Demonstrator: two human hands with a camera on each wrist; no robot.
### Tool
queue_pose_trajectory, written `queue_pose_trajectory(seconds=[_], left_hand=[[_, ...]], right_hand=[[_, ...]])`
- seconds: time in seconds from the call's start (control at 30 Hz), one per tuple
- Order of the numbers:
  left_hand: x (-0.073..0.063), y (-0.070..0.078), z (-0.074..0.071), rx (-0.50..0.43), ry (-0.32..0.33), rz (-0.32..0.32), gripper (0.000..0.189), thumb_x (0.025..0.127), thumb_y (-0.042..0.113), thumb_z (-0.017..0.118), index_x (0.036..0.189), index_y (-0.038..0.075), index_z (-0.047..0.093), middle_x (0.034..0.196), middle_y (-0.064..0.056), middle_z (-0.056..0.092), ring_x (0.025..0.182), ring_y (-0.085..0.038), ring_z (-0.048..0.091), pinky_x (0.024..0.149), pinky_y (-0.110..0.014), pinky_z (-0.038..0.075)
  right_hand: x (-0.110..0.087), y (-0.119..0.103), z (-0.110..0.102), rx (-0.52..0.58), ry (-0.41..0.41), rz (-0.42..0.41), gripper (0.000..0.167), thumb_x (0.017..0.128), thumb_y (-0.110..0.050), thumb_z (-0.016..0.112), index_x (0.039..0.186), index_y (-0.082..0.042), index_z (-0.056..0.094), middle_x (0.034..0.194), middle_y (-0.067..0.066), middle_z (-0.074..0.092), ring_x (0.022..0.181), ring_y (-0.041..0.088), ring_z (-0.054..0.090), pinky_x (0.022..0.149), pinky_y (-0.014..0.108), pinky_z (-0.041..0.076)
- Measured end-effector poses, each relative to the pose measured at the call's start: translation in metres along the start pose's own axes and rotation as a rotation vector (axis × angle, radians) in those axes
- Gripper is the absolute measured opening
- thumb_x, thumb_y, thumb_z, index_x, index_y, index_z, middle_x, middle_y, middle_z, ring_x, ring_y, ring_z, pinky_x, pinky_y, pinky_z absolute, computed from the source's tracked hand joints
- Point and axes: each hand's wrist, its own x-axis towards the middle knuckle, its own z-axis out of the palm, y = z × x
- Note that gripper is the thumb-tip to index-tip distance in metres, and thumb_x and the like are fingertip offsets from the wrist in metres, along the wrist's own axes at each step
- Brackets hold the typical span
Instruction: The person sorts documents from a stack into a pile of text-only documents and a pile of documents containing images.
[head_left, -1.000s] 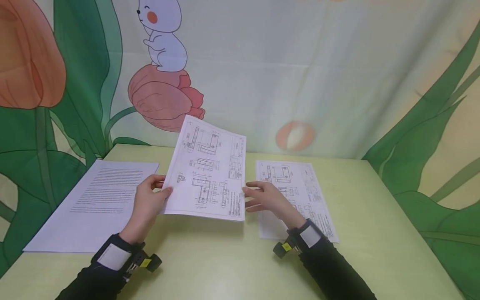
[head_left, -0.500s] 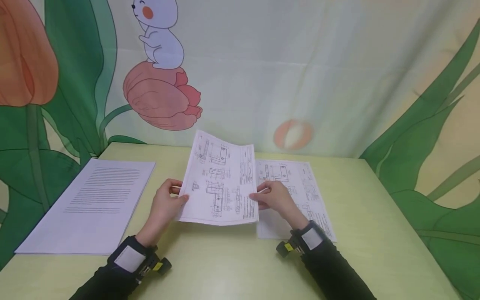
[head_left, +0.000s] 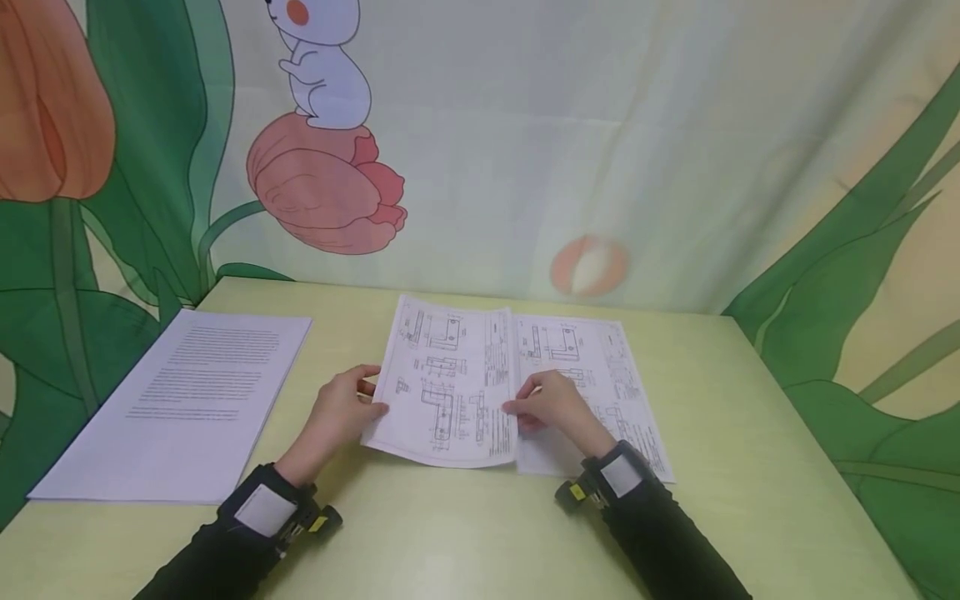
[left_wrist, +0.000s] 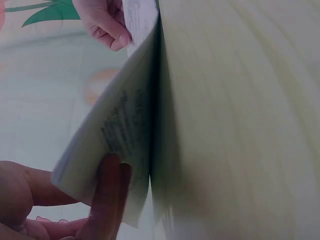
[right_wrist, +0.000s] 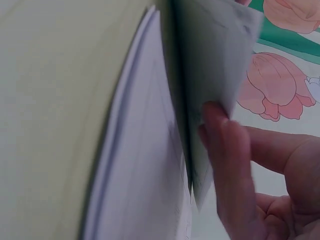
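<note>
Both hands hold a white technical drawing sheet (head_left: 457, 379) by its side edges, low over the table. My left hand (head_left: 341, 417) pinches the left edge, thumb on the printed face and fingers behind. The right hand (head_left: 555, 404) pinches the right edge in the same way. Beside the held sheet, another technical drawing (head_left: 630, 392) lies on the table, partly covered by the right hand and wrist. The left wrist view shows the held sheet (left_wrist: 117, 120) bowed, its edge between thumb and fingers. Seen from the right wrist, the lying drawing (right_wrist: 145, 145) appears as a thin stack.
A stack of text pages (head_left: 180, 433) lies at the left of the pale yellow table (head_left: 450, 542). Behind the table's far edge hangs a curtain (head_left: 480, 167) printed with tulips and a white animal. Each wrist wears a strapped camera.
The right hand has taken hold of the drawing's right edge. Both hands have lowered the sheet towards the table and shifted it right, bringing it alongside the other drawing.
</note>
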Motion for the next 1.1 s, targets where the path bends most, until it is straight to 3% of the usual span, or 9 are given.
queue_pose_trajectory(seconds=[0.23, 0.43, 0.63, 0.83, 1.1], left_hand=[[-0.002, 0.000, -0.001, 0.147, -0.062, 0.008, 0.063, 0.078, 0.000, 0.070, 0.135, -0.007, 0.044, 0.112, -0.025, 0.061, 0.094, -0.030, 0.063, 0.073, -0.036, 0.054], [-0.007, 0.002, -0.001, 0.264, -0.126, 0.008, 0.059, 0.078, 0.000, 0.072, 0.131, -0.010, 0.048, 0.118, -0.027, 0.060, 0.097, -0.030, 0.062, 0.076, -0.038, 0.054], [-0.010, 0.006, -0.001, 0.382, -0.135, 0.069, 0.054, 0.073, 0.002, 0.076, 0.122, -0.012, 0.055, 0.116, -0.028, 0.059, 0.100, -0.031, 0.058, 0.089, -0.046, 0.048], [-0.011, 0.006, 0.003, 0.528, -0.129, 0.139, 0.048, 0.067, 0.008, 0.082, 0.108, -0.009, 0.064, 0.096, -0.020, 0.058, 0.086, -0.027, 0.049, 0.079, -0.039, 0.046], [-0.015, 0.004, 0.005, 0.568, -0.130, 0.145, 0.043, 0.065, 0.010, 0.084, 0.101, -0.006, 0.067, 0.105, -0.020, 0.052, 0.090, -0.030, 0.050, 0.078, -0.043, 0.047]], right_hand=[[-0.001, 0.004, -0.001, -0.095, -0.024, -0.007, 0.020, 0.075, -0.020, 0.079, 0.081, -0.007, 0.066, 0.066, 0.003, 0.068, 0.056, 0.014, 0.065, 0.054, 0.022, 0.046], [-0.001, 0.005, 0.000, -0.101, -0.045, 0.011, 0.020, 0.076, -0.020, 0.079, 0.083, -0.007, 0.066, 0.063, 0.004, 0.068, 0.055, 0.014, 0.066, 0.052, 0.022, 0.044], [-0.002, 0.005, -0.001, -0.096, -0.055, 0.005, 0.020, 0.076, -0.019, 0.078, 0.083, -0.006, 0.064, 0.063, 0.004, 0.068, 0.055, 0.014, 0.066, 0.052, 0.022, 0.046], [-0.002, 0.005, -0.001, -0.082, -0.067, 0.017, 0.019, 0.077, -0.015, 0.077, 0.084, -0.005, 0.063, 0.065, 0.005, 0.068, 0.056, 0.013, 0.067, 0.053, 0.022, 0.049], [-0.002, 0.005, 0.000, -0.133, -0.075, 0.002, 0.019, 0.075, -0.017, 0.079, 0.082, -0.007, 0.063, 0.064, 0.004, 0.068, 0.056, 0.013, 0.066, 0.054, 0.023, 0.048]])
